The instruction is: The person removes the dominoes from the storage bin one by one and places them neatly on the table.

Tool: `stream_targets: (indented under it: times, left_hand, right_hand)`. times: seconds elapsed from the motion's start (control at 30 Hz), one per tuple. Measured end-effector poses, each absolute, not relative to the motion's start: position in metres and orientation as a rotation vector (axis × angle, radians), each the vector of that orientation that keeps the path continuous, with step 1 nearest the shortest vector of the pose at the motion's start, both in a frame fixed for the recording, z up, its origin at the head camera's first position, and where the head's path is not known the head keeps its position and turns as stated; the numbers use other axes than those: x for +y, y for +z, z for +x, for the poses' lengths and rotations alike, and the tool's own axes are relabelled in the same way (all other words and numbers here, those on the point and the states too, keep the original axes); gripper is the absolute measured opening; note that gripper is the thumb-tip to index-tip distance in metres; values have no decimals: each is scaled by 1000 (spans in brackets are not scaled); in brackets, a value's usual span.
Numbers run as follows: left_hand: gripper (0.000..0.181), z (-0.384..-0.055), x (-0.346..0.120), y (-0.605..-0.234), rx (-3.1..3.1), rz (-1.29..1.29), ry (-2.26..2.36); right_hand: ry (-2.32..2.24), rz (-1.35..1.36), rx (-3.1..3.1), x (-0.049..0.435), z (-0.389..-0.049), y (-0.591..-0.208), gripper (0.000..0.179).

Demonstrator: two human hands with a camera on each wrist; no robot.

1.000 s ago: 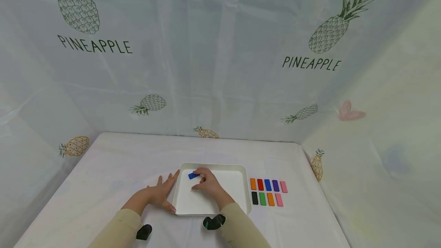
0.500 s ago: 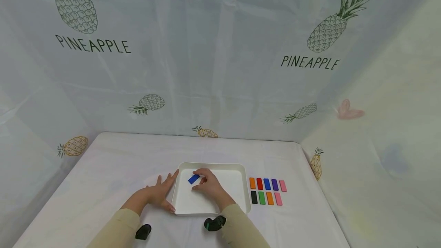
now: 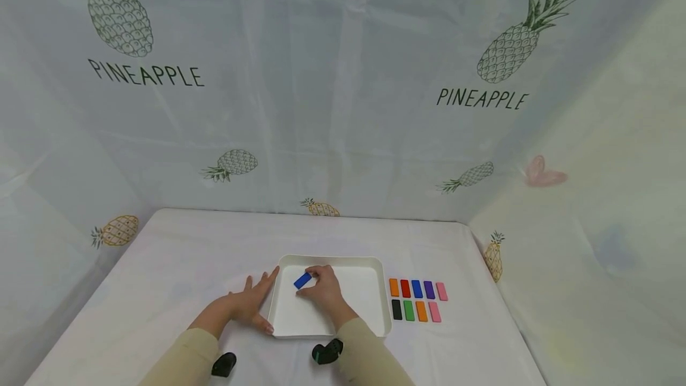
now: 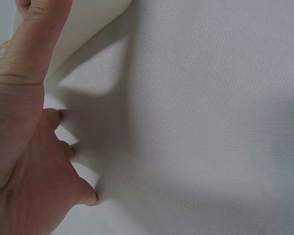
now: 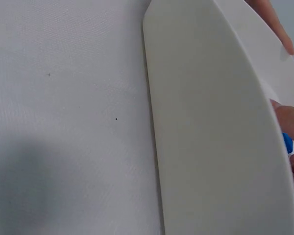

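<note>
A white tray (image 3: pixel 354 314) with a low raised rim lies on the cloth-covered table. Inside its left half is a small blue rectangular block (image 3: pixel 302 280), set at a slant. My right hand (image 3: pixel 326 295) reaches over the near rim and pinches this block between index finger and thumb. In the right wrist view the tray wall covers most of the blue block (image 5: pixel 287 143), which shows between thumb and fingers. At the tray's left side, my left hand (image 3: pixel 248 304) spreads its fingers, with index fingertip and thumb against the rim.
Right of the tray, flat coloured blocks lie in two rows; the back row includes a red block (image 3: pixel 405 288) and the front row a black block (image 3: pixel 396 309). Black wrist devices (image 3: pixel 328 351) hang under both sleeves. White pineapple-print cloth (image 3: pixel 343 106) rises behind the table.
Between my right fingers the blue block has turned to a steeper slant and shifted slightly nearer. My right index finger and thumb have shifted a little with it. The left hand stays at the rim.
</note>
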State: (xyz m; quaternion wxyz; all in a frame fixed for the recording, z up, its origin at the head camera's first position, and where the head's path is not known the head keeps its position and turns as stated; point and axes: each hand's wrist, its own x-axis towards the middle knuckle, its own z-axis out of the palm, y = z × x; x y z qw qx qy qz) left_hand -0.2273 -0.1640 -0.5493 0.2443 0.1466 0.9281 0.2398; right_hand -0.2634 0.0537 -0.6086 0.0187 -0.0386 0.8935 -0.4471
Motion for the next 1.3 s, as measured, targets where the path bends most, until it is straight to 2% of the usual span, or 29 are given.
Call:
stream_targets:
  times: [0.27, 0.6, 0.87, 1.3]
  left_hand:
    - [135, -227, -163, -548, 2534, 404, 647]
    - [136, -227, -164, -547, 2549, 429, 657]
    - [137, -229, -166, -552, 2536, 432, 656]
    - [136, -226, -165, -549, 2517, 410, 654]
  right_hand:
    - [-1315, -77, 2865, 48, -259, -605, 55]
    - [-1280, -129, 2891, 51, -259, -604, 47]
    - [-1506, -131, 2689, 59, -263, -605, 47]
    - [-1528, -212, 2457, 72, -255, -600, 42]
